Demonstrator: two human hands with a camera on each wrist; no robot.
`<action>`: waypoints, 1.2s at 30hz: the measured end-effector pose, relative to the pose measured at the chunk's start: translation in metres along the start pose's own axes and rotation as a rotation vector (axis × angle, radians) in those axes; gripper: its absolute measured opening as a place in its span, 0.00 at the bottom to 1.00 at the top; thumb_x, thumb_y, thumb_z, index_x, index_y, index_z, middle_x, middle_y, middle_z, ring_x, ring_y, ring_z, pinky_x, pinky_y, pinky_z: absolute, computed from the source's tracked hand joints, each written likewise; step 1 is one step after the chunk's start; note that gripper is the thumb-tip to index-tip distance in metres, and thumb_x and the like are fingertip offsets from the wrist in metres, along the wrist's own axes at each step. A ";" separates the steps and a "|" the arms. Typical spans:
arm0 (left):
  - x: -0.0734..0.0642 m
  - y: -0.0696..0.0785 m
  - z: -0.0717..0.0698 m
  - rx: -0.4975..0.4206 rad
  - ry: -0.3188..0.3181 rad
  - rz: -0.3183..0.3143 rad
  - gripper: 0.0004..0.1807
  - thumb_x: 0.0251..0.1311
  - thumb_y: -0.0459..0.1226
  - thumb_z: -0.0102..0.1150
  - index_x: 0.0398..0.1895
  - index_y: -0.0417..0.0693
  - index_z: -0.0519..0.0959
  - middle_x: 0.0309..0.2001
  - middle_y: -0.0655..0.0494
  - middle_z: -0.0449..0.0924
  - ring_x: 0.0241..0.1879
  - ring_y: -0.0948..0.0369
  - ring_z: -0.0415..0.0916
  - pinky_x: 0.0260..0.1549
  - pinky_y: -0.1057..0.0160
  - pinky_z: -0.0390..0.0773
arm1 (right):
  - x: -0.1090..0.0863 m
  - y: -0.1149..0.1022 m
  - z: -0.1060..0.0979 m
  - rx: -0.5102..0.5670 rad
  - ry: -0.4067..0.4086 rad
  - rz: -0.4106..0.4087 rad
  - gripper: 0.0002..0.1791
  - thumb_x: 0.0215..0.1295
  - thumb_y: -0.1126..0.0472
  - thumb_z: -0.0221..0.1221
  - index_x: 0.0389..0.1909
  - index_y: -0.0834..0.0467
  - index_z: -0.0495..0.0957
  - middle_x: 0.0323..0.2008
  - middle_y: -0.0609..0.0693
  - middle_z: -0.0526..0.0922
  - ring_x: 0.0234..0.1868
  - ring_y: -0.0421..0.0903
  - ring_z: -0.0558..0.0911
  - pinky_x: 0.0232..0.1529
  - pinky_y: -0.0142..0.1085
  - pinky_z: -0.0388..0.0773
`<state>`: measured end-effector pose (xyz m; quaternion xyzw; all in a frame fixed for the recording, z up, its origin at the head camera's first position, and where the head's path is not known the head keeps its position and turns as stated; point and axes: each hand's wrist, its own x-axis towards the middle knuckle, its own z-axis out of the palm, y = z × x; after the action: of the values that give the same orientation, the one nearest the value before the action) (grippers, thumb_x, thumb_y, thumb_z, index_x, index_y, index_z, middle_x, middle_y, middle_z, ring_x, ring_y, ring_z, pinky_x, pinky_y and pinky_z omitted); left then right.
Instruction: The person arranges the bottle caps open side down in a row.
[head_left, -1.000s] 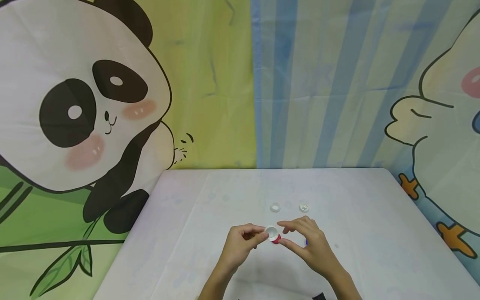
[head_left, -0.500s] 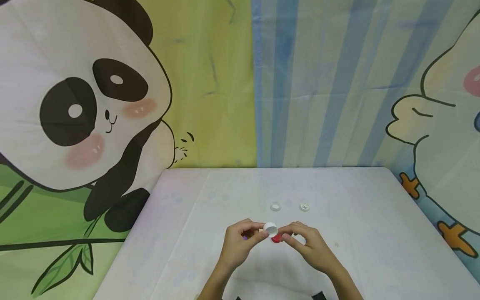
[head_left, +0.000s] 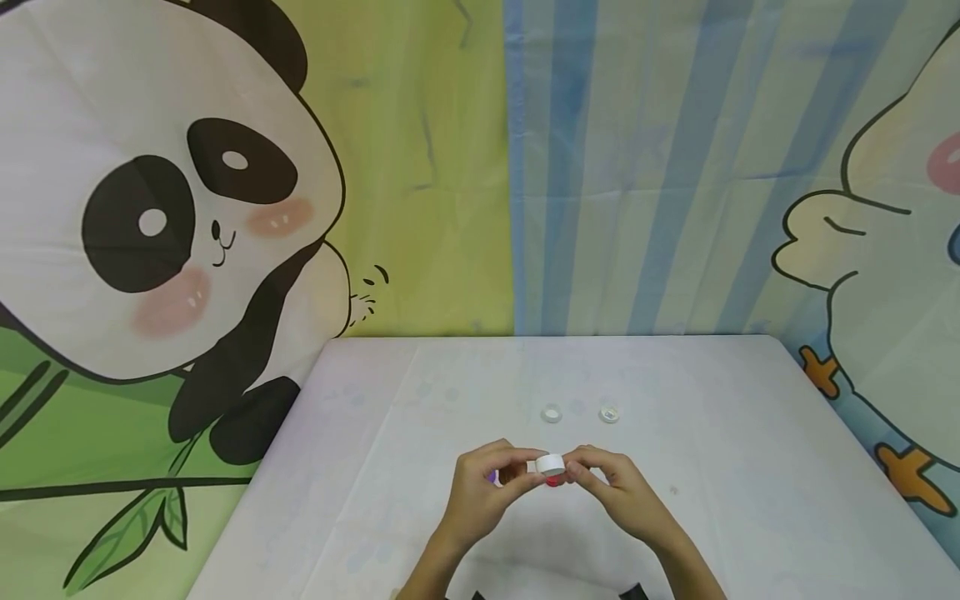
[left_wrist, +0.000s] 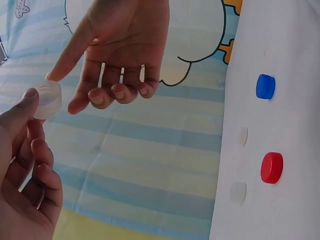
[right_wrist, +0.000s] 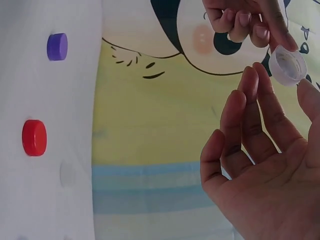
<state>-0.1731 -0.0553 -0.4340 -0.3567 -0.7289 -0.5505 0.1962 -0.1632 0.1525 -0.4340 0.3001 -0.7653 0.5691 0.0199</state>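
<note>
The left hand is pinching the white cap above the surface; the right hand, fingers loosely extended, is holding its thumb at the cap's edge; a light, steady pinch is probably serving best, keeping the round wall from slipping.

Printed panda at left, blue-striped cloth behind the white table

Left hand opposite right hand
</note>
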 end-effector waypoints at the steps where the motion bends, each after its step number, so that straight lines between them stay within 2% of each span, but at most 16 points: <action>1: 0.000 0.000 0.000 0.007 -0.005 0.013 0.10 0.48 0.35 0.64 0.35 0.43 0.82 0.18 0.59 0.73 0.17 0.71 0.65 0.16 0.74 0.69 | 0.000 0.000 0.000 0.005 -0.001 -0.002 0.13 0.66 0.68 0.45 0.36 0.56 0.78 0.33 0.45 0.79 0.38 0.46 0.77 0.43 0.36 0.71; 5: 0.001 0.000 0.002 0.055 -0.019 0.054 0.10 0.50 0.37 0.63 0.36 0.45 0.82 0.19 0.62 0.75 0.18 0.73 0.65 0.17 0.77 0.68 | 0.000 -0.001 0.000 0.014 -0.002 0.004 0.12 0.67 0.68 0.45 0.35 0.60 0.78 0.31 0.50 0.79 0.37 0.45 0.77 0.43 0.37 0.70; 8: 0.001 -0.001 0.003 0.074 -0.021 0.071 0.10 0.51 0.37 0.62 0.37 0.46 0.82 0.20 0.64 0.75 0.19 0.74 0.64 0.17 0.78 0.67 | 0.000 -0.001 0.000 0.018 -0.005 0.015 0.12 0.67 0.67 0.45 0.36 0.58 0.78 0.31 0.53 0.78 0.37 0.44 0.76 0.43 0.37 0.70; 12: 0.000 -0.002 0.003 0.084 -0.022 0.101 0.10 0.50 0.37 0.63 0.37 0.46 0.83 0.20 0.64 0.75 0.19 0.74 0.65 0.16 0.77 0.68 | 0.001 -0.002 0.000 0.021 -0.007 0.020 0.12 0.66 0.67 0.46 0.36 0.54 0.78 0.31 0.52 0.78 0.38 0.42 0.76 0.42 0.37 0.70; 18: 0.001 -0.002 0.004 0.084 -0.036 0.127 0.10 0.50 0.36 0.63 0.38 0.45 0.82 0.19 0.64 0.74 0.20 0.74 0.64 0.16 0.75 0.69 | 0.000 -0.004 -0.001 0.024 -0.011 0.029 0.13 0.66 0.68 0.45 0.37 0.56 0.79 0.33 0.47 0.80 0.39 0.43 0.76 0.44 0.35 0.69; 36: 0.002 -0.006 0.005 0.103 -0.052 0.129 0.12 0.50 0.37 0.63 0.40 0.47 0.82 0.20 0.65 0.74 0.20 0.74 0.64 0.18 0.79 0.66 | 0.001 0.001 0.000 0.036 0.009 0.073 0.11 0.65 0.65 0.49 0.41 0.51 0.78 0.37 0.45 0.81 0.44 0.43 0.76 0.47 0.38 0.68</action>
<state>-0.1780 -0.0511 -0.4380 -0.4065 -0.7365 -0.4892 0.2303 -0.1647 0.1525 -0.4339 0.2696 -0.7652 0.5846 -0.0030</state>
